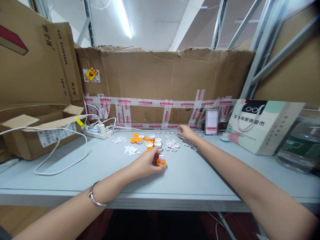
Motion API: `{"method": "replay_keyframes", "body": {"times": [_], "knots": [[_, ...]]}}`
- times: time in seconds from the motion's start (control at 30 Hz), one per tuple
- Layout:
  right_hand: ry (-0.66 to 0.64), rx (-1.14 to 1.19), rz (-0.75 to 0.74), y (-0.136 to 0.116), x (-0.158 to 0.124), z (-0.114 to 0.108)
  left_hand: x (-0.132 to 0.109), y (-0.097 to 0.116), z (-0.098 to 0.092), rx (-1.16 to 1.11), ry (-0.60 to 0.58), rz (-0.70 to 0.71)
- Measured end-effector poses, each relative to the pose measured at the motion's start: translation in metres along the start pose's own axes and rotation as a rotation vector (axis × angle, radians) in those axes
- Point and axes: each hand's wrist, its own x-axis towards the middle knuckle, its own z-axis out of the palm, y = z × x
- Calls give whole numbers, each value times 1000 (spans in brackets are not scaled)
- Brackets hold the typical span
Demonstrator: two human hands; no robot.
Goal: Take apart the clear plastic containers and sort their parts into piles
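Note:
Near the middle of the table, my left hand point(149, 163) grips an orange round cap point(161, 162) by its rim. A small white plastic part point(161, 156) stands up inside that cap. My right hand point(187, 132) reaches to the back of the table, at a row of small clear plastic pieces point(165, 131). Its fingers are bent downward, and whatever is between the fingertips is too small to make out. Just in front of it lie a heap of white plastic parts point(172, 144) and a pile of small greyish pieces point(189, 144).
Orange caps point(136, 140) and white rings point(158, 144) lie beyond my left hand. White discs point(131, 150) sit to their left. A power strip point(98, 132) with cables and an open carton point(40, 130) are at left. A phone point(211, 122), paper bag point(260, 126) and large bottle point(297, 146) stand at right.

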Motion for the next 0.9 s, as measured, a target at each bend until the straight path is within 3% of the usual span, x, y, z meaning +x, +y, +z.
{"method": "replay_keyframes", "body": {"times": [0.17,0.2,0.27,0.37,0.5,0.9], "knots": [[103,42,-47,-36,-28,-22,2,-2,0,-38,-6,-12],[65,140,-135,-49,-40,-27,3,-2,0,-51,-1,-17],[-164,334,-306,-75,-70,-36,4,-4,1,-76,2,-27],[-375,405,-452,-104,-116,-40,5,-7,1,-64,-8,-36],[-315,401,-513,-114,-145,-31,7,-9,2,-8,-2,-3],[-107,447,-488,-119,-146,-21,8,-11,3,18,28,-1]]}}
